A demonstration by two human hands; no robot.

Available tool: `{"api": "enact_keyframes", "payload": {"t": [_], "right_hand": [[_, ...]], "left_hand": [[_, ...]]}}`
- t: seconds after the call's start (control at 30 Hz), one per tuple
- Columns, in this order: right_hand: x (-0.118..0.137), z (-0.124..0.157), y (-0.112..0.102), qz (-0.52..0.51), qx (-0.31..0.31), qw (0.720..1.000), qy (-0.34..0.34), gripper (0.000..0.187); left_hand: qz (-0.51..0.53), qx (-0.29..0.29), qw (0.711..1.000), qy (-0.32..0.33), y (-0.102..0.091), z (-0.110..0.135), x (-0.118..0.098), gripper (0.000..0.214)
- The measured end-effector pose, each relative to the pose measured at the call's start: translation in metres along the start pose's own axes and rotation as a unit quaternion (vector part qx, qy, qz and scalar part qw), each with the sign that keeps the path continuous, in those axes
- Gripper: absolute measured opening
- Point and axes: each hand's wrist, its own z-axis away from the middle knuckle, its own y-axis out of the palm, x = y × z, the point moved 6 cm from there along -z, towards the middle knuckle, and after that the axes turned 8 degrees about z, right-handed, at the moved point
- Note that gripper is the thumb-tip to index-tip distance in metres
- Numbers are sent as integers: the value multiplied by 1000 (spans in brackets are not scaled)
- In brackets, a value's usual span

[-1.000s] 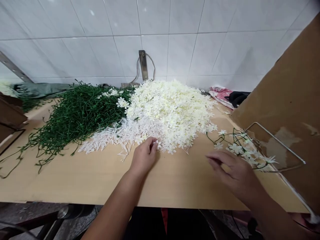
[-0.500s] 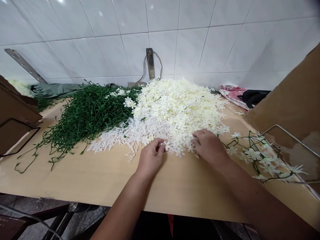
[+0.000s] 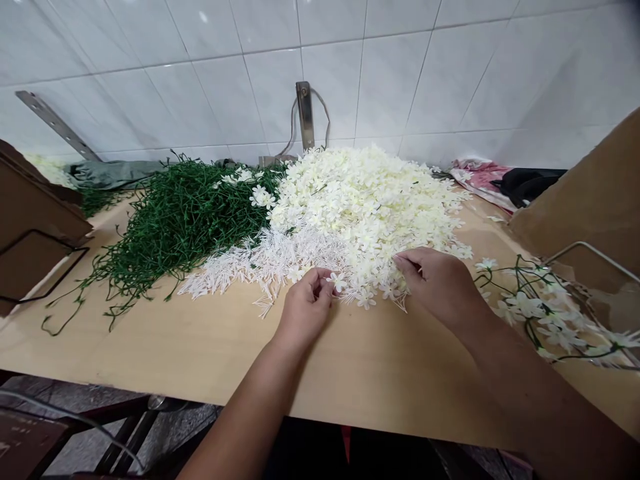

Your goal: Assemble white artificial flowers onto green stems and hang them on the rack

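Observation:
My left hand (image 3: 309,299) is closed in a pinch on a white artificial flower (image 3: 337,282), which shows just past the fingertips. To the right, my right hand (image 3: 434,275) touches the front edge of the heap of cream-white artificial flowers (image 3: 365,200). Its thumb and forefinger are pressed together there; what lies between them is hidden among the petals. In front of the heap, and left of it, spreads a pile of thin white stamen pieces (image 3: 235,270). A mound of green plastic stems (image 3: 175,220) lies farther left.
Flowers on green stems (image 3: 545,310) lie at the right beside a cardboard box (image 3: 590,200). Another cardboard box (image 3: 35,220) stands at the left. A metal bracket (image 3: 305,115) is on the tiled wall behind, and a pink and white cloth (image 3: 477,180) lies at the back right.
The view has shifted slightly. My right hand has moved a little right and up along the heap's edge. The flower in my left hand shows more fully.

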Motion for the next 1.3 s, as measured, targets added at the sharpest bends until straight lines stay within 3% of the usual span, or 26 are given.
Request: {"api": "enact_keyframes", "payload": {"t": [0.2,0.37,0.63,0.97,1.17,1.3], "right_hand": [[39,1,2,-41,43,995,-74,27],[62,2,11,-71,66,989,-114,19],[67,11,31,-101,63,988,-98,18],[66,10,41,-134,67,986,-67,23],[65,12,38,-172,15,981,-88,11],[61,17,35,-252,-5,965,-72,12]], "left_hand": [[24,-2,1000,-11,0,0,1,13],[5,-20,1000,-1,-2,-1,-2,14],[-39,-33,999,21,-3,3,-8,14],[-104,4,993,56,2,7,-15,9],[-63,33,994,85,5,9,-20,10],[-9,40,995,94,6,13,-25,9]]}}
